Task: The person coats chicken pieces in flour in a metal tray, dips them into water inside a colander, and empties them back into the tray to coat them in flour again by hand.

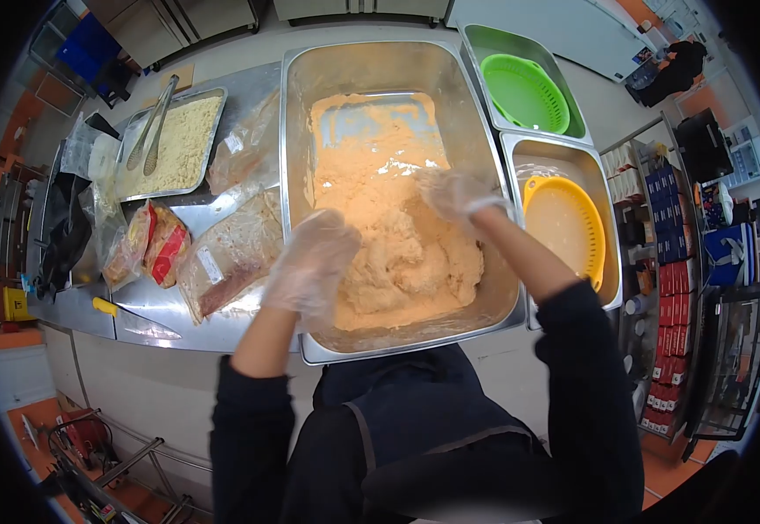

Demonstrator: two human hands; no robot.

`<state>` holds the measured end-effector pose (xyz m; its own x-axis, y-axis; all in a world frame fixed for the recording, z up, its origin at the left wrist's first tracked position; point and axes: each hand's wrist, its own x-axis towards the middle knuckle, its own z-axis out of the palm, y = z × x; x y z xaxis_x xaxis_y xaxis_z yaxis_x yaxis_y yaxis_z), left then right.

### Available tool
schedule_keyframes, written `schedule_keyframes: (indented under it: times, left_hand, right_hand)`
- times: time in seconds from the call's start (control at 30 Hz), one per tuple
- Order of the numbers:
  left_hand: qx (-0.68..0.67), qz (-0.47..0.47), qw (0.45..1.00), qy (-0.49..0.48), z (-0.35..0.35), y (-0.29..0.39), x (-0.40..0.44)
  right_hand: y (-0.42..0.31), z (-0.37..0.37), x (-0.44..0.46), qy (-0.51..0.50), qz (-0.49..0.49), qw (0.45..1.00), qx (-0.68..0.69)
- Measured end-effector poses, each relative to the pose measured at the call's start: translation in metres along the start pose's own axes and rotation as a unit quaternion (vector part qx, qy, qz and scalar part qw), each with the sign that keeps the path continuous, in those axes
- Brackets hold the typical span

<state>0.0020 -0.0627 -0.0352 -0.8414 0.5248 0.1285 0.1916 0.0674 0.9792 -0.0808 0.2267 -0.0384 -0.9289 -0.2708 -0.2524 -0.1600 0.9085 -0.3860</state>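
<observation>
A deep steel pan point(297, 79) stands before me with an orange, flour-like coating point(362, 162) in it. Lumpy pieces point(406, 253), thickly covered in that coating, are heaped in its near half; their kind is hidden. My left hand point(317, 258), in a clear loose plastic glove, is over the pan's left side beside the heap, fingers loosely bent and apart, with nothing visible in them. Also gloved, my right hand point(459, 194) is at the heap's upper right edge. Motion smears its fingers, so whether they grip anything is unclear.
Left of the pan lie bagged meat point(236, 253), red-labelled packs point(166, 244), a yellow-handled knife point(135, 321) and a tray of pale crumbs point(190, 144) with tongs point(155, 131). Rightward, steel pans hold a green basket point(524, 92) and a yellow basket point(563, 231) in cloudy liquid.
</observation>
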Motion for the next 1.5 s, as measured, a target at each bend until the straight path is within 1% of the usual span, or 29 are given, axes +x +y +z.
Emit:
schedule_keyframes:
  times: [0.07,0.1,0.13,0.17,0.2,0.27,0.33,0.4,0.47,0.53,0.57,0.63,0.7,0.73,0.8,0.9,0.97,1.0,1.07,1.1,1.13,1.2,1.23,1.27,1.3,1.33,1.4,1.47,1.5]
  left_hand:
    - [0.198,-0.225,0.926,0.228,0.03,-0.002,0.03]
    - [0.195,-0.227,0.925,0.235,0.024,0.002,0.036]
    - [0.422,-0.161,0.889,0.07,0.019,0.011,0.041]
    - [0.611,-0.084,0.78,-0.101,0.015,0.015,0.045]
    - [0.607,-0.092,0.783,-0.099,0.014,0.012,0.047]
    - [0.459,-0.212,0.859,0.078,0.013,0.007,0.054]
    - [0.512,-0.16,0.844,0.022,0.011,-0.003,0.053]
    - [0.227,-0.314,0.908,0.163,0.016,0.029,0.053]
    - [0.272,-0.322,0.897,0.129,0.022,0.02,0.057]
    - [0.318,-0.327,0.885,0.095,0.031,0.016,0.062]
    - [0.346,-0.37,0.862,0.032,0.039,0.018,0.063]
    - [0.373,-0.41,0.832,-0.034,0.047,-0.004,0.053]
    - [0.478,-0.24,0.823,-0.189,0.051,-0.061,0.037]
    - [0.479,-0.239,0.823,-0.19,0.048,-0.042,0.041]
    - [0.274,-0.386,0.854,-0.216,0.041,0.017,0.054]
    - [0.376,-0.248,0.881,-0.144,0.072,-0.042,0.043]
    - [0.376,-0.172,0.904,-0.107,0.074,-0.089,0.044]
    - [0.369,-0.101,0.922,-0.066,0.076,-0.102,0.04]
    - [0.371,-0.135,0.915,-0.082,0.071,-0.106,0.047]
    - [0.369,-0.174,0.908,-0.094,0.069,-0.105,0.047]
    - [0.376,-0.167,0.907,-0.086,0.06,-0.078,0.053]
    - [0.089,-0.189,0.978,-0.02,0.043,0.007,0.04]
    - [-0.023,-0.137,0.99,0.005,0.035,0.02,0.027]
    - [-0.135,-0.083,0.987,0.031,0.027,0.03,0.016]
    - [-0.135,-0.085,0.987,0.03,0.018,0.04,0.016]
    - [-0.138,-0.144,0.98,0.019,0.009,0.05,0.021]
    - [-0.141,-0.204,0.969,0.012,0.004,0.052,0.034]
    - [0.18,-0.3,0.934,0.079,0.006,0.042,0.059]
    - [0.226,-0.271,0.93,0.099,0.01,-0.045,0.066]
  right_hand:
    - [-0.022,0.022,0.024,-0.016,-0.103,0.989,-0.106]
    - [-0.025,0.037,0.035,-0.019,-0.109,0.988,-0.11]
    - [-0.027,0.054,0.041,-0.049,-0.137,0.966,0.213]
    - [-0.026,0.068,0.046,-0.077,-0.147,0.843,0.513]
    - [-0.036,0.068,0.043,-0.087,-0.145,0.842,0.511]
    - [-0.055,0.056,0.032,-0.311,0.023,0.792,0.525]
    - [-0.053,0.047,0.01,-0.319,0.103,0.822,0.461]
    - [-0.066,0.02,-0.028,-0.298,0.054,0.88,0.366]
    - [0.011,0.05,-0.021,-0.296,-0.24,0.829,0.409]
    - [-0.032,-0.031,-0.051,-0.267,-0.231,0.935,0.026]
    - [-0.041,-0.041,-0.059,-0.266,-0.231,0.936,0.026]
    - [-0.057,-0.044,-0.076,-0.297,-0.013,0.908,-0.294]
    - [-0.052,-0.011,-0.09,-0.241,0.091,0.951,-0.173]
    - [-0.047,0.011,-0.097,-0.178,0.189,0.964,-0.051]
    - [-0.035,0.056,-0.1,-0.083,0.159,0.983,-0.051]
    - [-0.033,0.083,-0.088,-0.107,0.117,0.987,-0.038]
    - [-0.064,0.05,-0.08,-0.058,0.305,0.93,0.195]
    - [-0.065,0.038,-0.079,-0.061,0.31,0.928,0.196]
    - [-0.064,0.019,-0.07,-0.134,0.087,0.986,-0.054]
    - [-0.051,0.033,-0.068,-0.045,0.161,0.981,0.1]
    - [-0.049,0.015,-0.073,-0.035,0.155,0.982,0.098]
    - [-0.053,-0.025,-0.101,-0.028,-0.196,0.95,-0.243]
    - [-0.05,-0.035,-0.107,-0.03,-0.196,0.95,-0.24]
    - [-0.047,-0.043,-0.112,-0.086,-0.131,0.987,0.045]
    - [-0.044,-0.047,-0.113,-0.132,-0.054,0.935,0.325]
    - [-0.036,-0.047,-0.105,-0.133,-0.054,0.935,0.326]
    - [-0.016,-0.038,-0.073,-0.01,-0.169,0.979,-0.11]
    - [-0.006,-0.014,-0.04,-0.101,-0.036,0.922,-0.371]
    - [-0.006,0.004,-0.031,-0.1,-0.039,0.922,-0.371]
